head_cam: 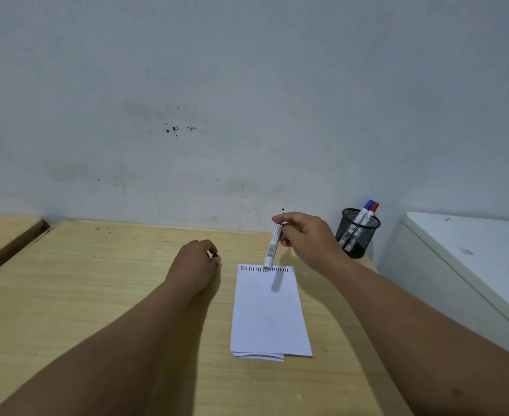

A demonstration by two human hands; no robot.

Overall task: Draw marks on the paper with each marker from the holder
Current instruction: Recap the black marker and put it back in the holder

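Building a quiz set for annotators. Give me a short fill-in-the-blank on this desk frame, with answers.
1. The right hand holds a white ____ above the paper.
2. The mesh holder contains ____ markers, one with a blue cap and one with a red cap.
3. The row of short marks runs along the paper's ____ edge.
4. The left hand pinches a small ____ cap.

Answers: marker; two; far; black
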